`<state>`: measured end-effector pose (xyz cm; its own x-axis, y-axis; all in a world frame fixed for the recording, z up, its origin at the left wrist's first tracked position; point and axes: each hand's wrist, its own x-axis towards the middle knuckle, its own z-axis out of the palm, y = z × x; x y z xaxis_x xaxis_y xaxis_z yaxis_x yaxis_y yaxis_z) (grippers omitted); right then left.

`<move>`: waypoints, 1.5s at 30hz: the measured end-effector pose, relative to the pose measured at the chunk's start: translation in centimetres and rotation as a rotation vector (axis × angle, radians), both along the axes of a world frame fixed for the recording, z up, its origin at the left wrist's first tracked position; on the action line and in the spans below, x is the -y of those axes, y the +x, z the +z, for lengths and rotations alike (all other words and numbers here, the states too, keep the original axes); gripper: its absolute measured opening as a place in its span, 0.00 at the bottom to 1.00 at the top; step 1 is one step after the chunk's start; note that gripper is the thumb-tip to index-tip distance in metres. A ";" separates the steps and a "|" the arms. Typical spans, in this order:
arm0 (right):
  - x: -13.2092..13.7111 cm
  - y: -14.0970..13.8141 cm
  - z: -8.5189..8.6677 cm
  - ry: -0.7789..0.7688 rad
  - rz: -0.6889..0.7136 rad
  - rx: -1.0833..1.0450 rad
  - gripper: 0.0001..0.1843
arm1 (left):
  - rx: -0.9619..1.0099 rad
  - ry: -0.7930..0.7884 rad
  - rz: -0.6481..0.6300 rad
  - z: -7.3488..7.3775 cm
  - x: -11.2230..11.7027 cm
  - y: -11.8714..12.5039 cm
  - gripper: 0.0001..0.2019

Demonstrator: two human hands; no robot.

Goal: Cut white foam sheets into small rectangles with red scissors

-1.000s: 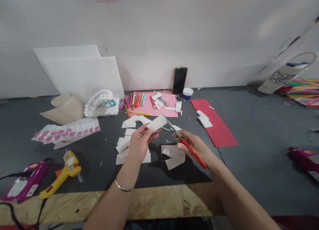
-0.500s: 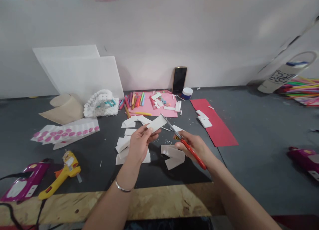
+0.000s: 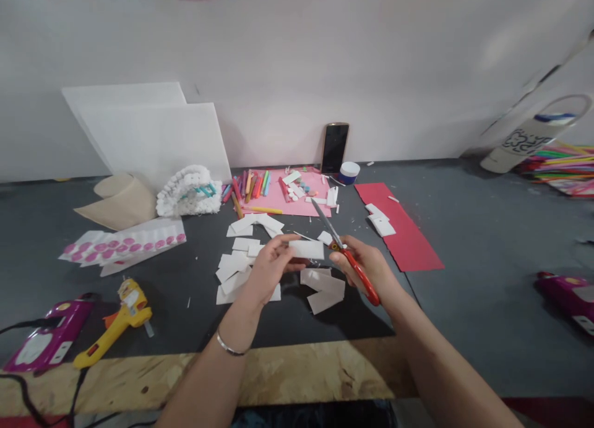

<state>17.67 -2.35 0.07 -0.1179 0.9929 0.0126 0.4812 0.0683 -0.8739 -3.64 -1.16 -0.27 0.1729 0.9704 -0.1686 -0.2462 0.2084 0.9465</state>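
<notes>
Your left hand (image 3: 268, 270) pinches a white foam strip (image 3: 306, 249) just in front of the pink paper sheet (image 3: 276, 200); your right hand (image 3: 364, 261) grips red-handled scissors (image 3: 358, 274), blades open beside the strip.

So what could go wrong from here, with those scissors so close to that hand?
The open blades of the red-handled scissors in the right hand sit just above the fingers of the left hand, so a slip could nick them. The white strip, pinched at one end only, could shift. Trimmings could also scatter among the white pieces below.
</notes>
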 end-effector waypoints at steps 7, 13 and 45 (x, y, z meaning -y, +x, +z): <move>-0.4 0.5 -1.2 0.013 -0.088 -0.077 0.24 | -0.490 0.144 -0.238 -0.6 0.7 0.9 0.07; -0.5 0.5 -1.5 -0.019 -0.096 -0.099 0.25 | -0.693 0.344 -0.188 0.2 0.5 0.9 0.04; -0.6 0.2 -1.7 -0.033 -0.084 -0.164 0.23 | -1.193 0.236 -0.197 2.3 -12.3 -7.7 0.05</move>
